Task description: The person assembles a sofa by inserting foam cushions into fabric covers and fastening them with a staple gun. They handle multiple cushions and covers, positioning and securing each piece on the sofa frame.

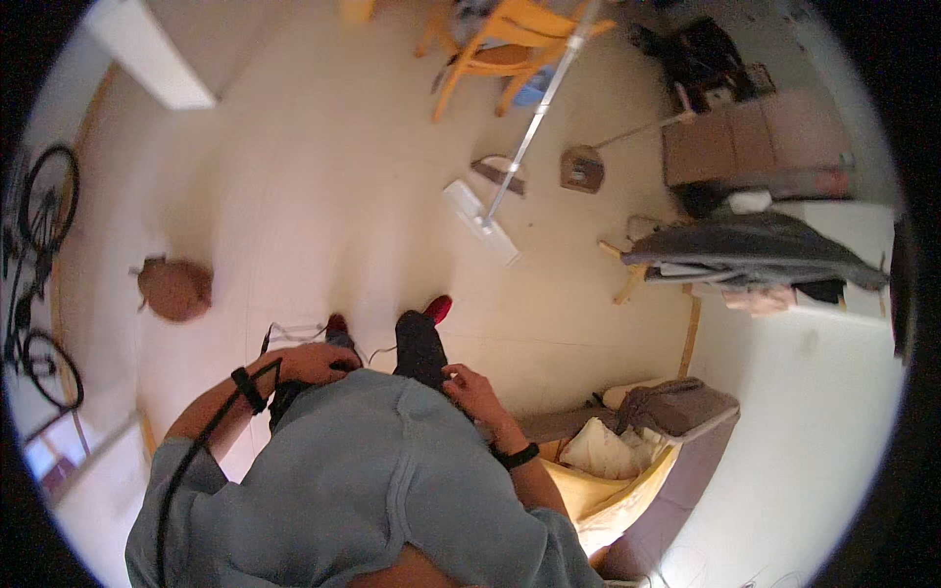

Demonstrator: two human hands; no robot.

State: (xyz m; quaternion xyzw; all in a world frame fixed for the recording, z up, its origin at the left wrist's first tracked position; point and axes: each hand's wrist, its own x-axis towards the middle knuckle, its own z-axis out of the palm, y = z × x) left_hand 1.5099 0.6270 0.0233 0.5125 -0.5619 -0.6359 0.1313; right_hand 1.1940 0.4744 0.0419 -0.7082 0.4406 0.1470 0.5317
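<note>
My left hand [323, 364] is at the left side of my waist, fingers curled in by the hem of my grey-blue shirt [343, 461]. Whatever those fingers close on is hidden. A black cable [204, 439] runs along that arm, and thin dark wire loops show beyond the hand. By my right thigh, my right hand [474, 392] has loosely bent fingers against or close to the dark trousers [420, 351]; nothing shows in it. Each wrist wears a black band. Ahead on the floor, apart from both hands, is a white flat mop [480, 223] with a long pole.
A long-handled dustpan [583, 169] and a half-round brown-and-white object [500, 173] are near the mop. A wooden chair [510, 44] stands far ahead, a round brown stool [174, 289] to the left, bicycles [44, 284] along the left wall. Right are a cushioned sofa [671, 480] and hung dark clothes [755, 250].
</note>
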